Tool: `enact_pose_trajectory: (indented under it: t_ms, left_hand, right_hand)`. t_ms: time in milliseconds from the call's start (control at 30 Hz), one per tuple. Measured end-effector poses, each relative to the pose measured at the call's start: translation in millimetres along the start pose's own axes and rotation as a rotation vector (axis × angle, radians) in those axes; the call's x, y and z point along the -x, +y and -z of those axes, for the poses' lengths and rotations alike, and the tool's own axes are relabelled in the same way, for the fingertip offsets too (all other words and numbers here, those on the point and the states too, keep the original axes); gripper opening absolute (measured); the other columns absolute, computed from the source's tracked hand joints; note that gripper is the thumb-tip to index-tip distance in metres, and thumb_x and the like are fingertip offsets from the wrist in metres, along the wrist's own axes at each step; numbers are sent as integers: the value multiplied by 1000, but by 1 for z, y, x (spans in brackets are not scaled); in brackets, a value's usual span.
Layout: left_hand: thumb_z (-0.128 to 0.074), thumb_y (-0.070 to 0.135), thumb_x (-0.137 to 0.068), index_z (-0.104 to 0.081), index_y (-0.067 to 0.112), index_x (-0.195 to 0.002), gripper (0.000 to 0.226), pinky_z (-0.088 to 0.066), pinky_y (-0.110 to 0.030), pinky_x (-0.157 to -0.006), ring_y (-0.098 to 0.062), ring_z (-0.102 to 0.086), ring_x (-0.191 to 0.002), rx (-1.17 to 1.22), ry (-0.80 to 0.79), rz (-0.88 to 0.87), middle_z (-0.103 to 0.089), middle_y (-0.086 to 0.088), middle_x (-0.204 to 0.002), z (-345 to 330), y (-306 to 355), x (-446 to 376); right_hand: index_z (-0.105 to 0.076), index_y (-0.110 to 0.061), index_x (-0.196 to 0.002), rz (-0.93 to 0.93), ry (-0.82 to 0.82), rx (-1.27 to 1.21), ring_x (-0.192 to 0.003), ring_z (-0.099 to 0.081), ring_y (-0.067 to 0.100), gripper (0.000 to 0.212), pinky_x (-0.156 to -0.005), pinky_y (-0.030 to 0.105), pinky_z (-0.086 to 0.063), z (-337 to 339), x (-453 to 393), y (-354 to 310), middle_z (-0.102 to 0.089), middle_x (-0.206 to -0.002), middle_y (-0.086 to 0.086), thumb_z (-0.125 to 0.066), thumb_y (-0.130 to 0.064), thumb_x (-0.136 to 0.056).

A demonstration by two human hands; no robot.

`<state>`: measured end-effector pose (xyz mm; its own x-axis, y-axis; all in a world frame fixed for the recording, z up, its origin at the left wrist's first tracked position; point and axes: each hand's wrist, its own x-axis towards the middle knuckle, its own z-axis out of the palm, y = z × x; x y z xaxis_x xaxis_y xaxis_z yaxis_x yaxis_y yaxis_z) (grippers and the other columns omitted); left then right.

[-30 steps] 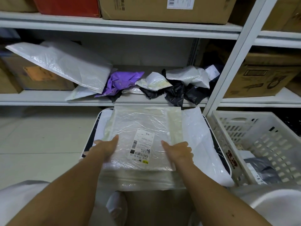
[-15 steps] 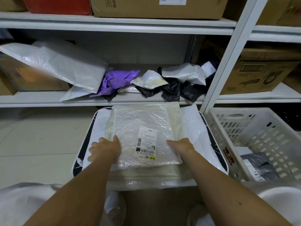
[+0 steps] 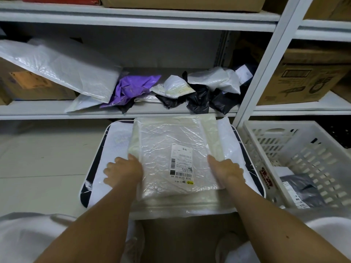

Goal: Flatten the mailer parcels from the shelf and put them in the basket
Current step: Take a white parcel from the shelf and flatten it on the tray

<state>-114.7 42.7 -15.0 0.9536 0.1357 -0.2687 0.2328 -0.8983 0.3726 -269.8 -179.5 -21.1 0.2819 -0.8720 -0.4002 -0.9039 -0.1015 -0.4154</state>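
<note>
A flat translucent mailer (image 3: 171, 145) with a barcode label (image 3: 182, 164) lies on top of a stack of flattened mailers (image 3: 176, 205) on a low stool (image 3: 89, 179). My left hand (image 3: 121, 169) holds its left edge, thumb on top and fingers curled down beside it. At the right edge my right hand (image 3: 226, 168) holds it the same way. Crumpled mailers wait on the shelf (image 3: 38, 111): a purple one (image 3: 133, 88), black ones (image 3: 197, 103) and white ones (image 3: 214, 76). The white basket (image 3: 252, 133) stands to the right with a dark mailer (image 3: 300, 188) inside.
A large white mailer (image 3: 62, 67) leans on a cardboard box (image 3: 28, 84) at the shelf's left. A white shelf post (image 3: 266, 59) rises between the stool and the basket. More boxes (image 3: 303, 78) fill the right shelf. Pale floor tiles (image 3: 38, 158) lie to the left.
Both hands slid outward across the labelled mailer, from beside the label to its left and right edges, where the fingers now curl down. The mailer lies a little further from me.
</note>
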Motion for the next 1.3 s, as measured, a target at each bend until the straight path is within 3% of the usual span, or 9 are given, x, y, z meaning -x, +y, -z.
enact_pose_trajectory:
  t_ms: [133, 233, 467, 567, 667, 833, 1000, 1133, 1300]
  left_hand:
    - [-39, 42, -93, -29, 2, -142, 65, -25, -53, -108, -36, -27, -135, -73, 59, 143, -30, -22, -147, 7, -12, -22]
    - [-45, 40, -91, -18, 1, -146, 72, -23, -52, -111, -38, -31, -135, 8, -34, 220, -32, -22, -147, 8, -20, -45]
    - [-46, 40, -89, -42, 0, -135, 61, -36, -44, -102, -32, -45, -124, -65, 12, 226, -49, -17, -131, 11, -22, -59]
    - [-53, 30, -89, -44, 0, -132, 53, -38, -46, -101, -35, -44, -123, -57, 35, 186, -48, -20, -131, 15, -22, -55]
    - [-55, 16, -86, -46, 2, -128, 45, -41, -51, -99, -39, -47, -120, -31, 54, 132, -49, -22, -128, 20, -19, -44]
    - [-58, 12, -83, -45, 2, -121, 41, -47, -47, -90, -39, -57, -109, 23, 45, -32, -59, -21, -116, 32, -16, -24]
    - [-52, 23, -90, -47, 6, -117, 31, -47, -43, -83, -37, -59, -105, 16, 126, -165, -61, -17, -112, 56, -8, 3]
    - [-50, 21, -91, -49, 8, -116, 28, -46, -43, -86, -36, -59, -105, 16, 193, -229, -62, -16, -113, 83, 3, 19]
    - [-48, 20, -95, -46, 5, -123, 33, -43, -44, -92, -37, -55, -113, 63, 238, -308, -58, -18, -122, 116, 32, 45]
  right_hand:
    - [-41, -8, -136, -13, 312, 184, -130, -34, 34, 70, -103, 51, -29, 14, -5, 0, -40, -139, 18, -40, -60, -90]
    - [-33, -5, -140, -112, 231, 121, -128, -41, 36, 74, -104, 51, -36, 22, -26, 8, -42, -140, 19, -50, -55, -87]
    - [-48, -6, -128, -199, 25, -56, -101, -60, 36, 88, -86, 47, -51, 24, -46, 20, -60, -116, 12, -65, -67, -65]
    - [-57, -8, -116, -134, -47, -57, -99, -61, 34, 56, -87, 42, -51, 31, -36, 15, -61, -110, 13, -66, -51, -80]
    - [-55, -5, -125, -107, -33, 39, -115, -57, 34, 43, -95, 41, -48, 33, -24, 6, -59, -126, 15, -53, -35, -94]
    - [-56, -4, -124, 7, 101, 6, -115, -55, 36, 48, -91, 42, -44, 31, 7, -12, -57, -128, 18, -33, -39, -101]
    - [-58, -3, -121, 103, 109, -15, -111, -58, 34, 42, -82, 35, -42, 42, 33, -22, -61, -123, 16, -36, -34, -102]
    - [-58, -4, -123, 156, 136, -80, -112, -57, 35, 39, -93, 39, -47, 67, 53, -27, -59, -126, 16, -40, -31, -101]
    - [-55, -3, -127, 202, 212, -124, -118, -54, 35, 38, -93, 39, -44, 119, 72, -32, -57, -132, 16, -39, -25, -101]
